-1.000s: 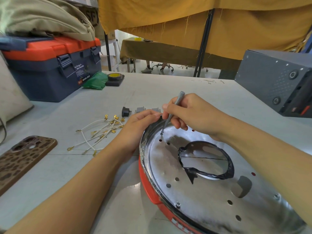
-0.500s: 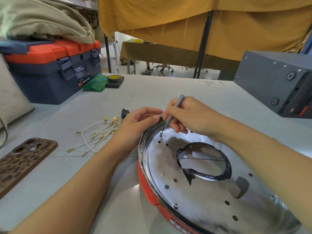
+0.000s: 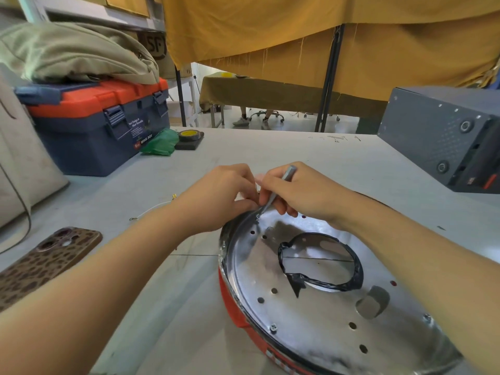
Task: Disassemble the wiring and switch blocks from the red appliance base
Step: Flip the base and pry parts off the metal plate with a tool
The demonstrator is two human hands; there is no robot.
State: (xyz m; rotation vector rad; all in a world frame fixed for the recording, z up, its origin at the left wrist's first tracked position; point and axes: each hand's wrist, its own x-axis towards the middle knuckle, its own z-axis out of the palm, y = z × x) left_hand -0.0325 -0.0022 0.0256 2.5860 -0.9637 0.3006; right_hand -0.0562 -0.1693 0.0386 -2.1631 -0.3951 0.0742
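The red appliance base point(image 3: 235, 307) lies at the front right of the table, with a shiny perforated metal plate point(image 3: 319, 320) on top. A taped round opening point(image 3: 319, 263) sits in the plate's middle. My right hand point(image 3: 305, 190) grips a thin grey screwdriver point(image 3: 281, 185), its tip down at the plate's far-left rim. My left hand point(image 3: 221, 196) curls its fingers onto that rim, right beside the tip. One white wire point(image 3: 151, 209) with a brass terminal shows past my left wrist. The other wires and the switch blocks are hidden behind my left hand.
A leopard-print phone point(image 3: 46, 263) lies at the left front. A blue and orange toolbox point(image 3: 100, 125) stands at the back left, with a green bag point(image 3: 159, 144) and a tape roll point(image 3: 189, 135) beside it. A grey metal box point(image 3: 443, 139) stands at the right.
My left hand has slid right along the rim to the screwdriver tip and now covers the switch blocks and most wires. My right hand stays put with the screwdriver.
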